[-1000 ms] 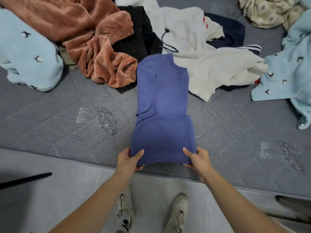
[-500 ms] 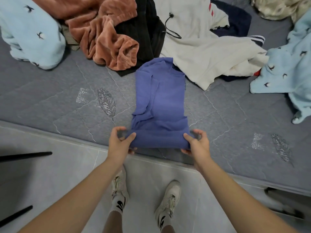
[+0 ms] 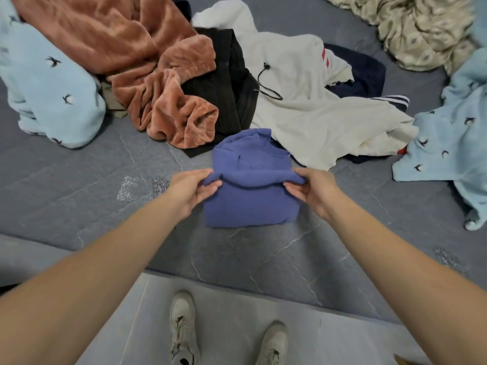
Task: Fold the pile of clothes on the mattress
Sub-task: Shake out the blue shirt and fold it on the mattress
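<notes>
both hands (image 3: pixel 193 191) (image 3: pixel 312 189) pinching blue garment (image 3: pixel 250 201), unbranded

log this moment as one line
step: folding blue knit sweater | left hand: pinching folded edge | right hand: pinching folded edge | surface: grey quilted mattress

left hand (image 3: pixel 190 190), right hand (image 3: pixel 312 189) — pinching (arms outstretched)

No text, label, brand name or number can be read anywhere, neither on the clothes, the grey quilted mattress (image 3: pixel 79 180) nor the shoes.
</notes>
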A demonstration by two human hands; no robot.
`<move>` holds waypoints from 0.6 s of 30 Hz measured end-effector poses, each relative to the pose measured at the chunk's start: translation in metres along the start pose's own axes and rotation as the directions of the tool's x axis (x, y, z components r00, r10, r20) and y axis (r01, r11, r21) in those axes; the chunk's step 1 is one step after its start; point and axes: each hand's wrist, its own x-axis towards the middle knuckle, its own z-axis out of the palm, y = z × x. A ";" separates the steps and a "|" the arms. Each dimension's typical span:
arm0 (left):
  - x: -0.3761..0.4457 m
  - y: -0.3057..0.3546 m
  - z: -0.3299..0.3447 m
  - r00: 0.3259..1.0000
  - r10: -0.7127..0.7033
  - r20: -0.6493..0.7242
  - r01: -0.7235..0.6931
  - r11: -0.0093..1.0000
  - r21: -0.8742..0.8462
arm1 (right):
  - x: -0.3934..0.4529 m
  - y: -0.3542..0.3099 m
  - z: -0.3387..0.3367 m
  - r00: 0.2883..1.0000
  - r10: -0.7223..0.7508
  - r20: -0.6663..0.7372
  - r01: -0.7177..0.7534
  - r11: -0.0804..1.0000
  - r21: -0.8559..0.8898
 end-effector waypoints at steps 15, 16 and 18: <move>0.088 -0.011 0.001 0.969 0.184 -0.167 -0.102 0.906 0.410 | 0.069 0.037 0.030 0.902 -0.353 -0.248 0.142 0.785 -0.603; 0.090 -0.013 0.003 0.971 0.180 -0.157 -0.101 0.905 0.414 | 0.073 0.043 0.029 0.914 -0.327 -0.241 0.112 0.774 -0.623; 0.091 -0.010 0.012 0.979 0.147 -0.140 -0.079 0.911 0.405 | 0.080 0.043 0.030 0.928 -0.287 -0.239 0.074 0.770 -0.634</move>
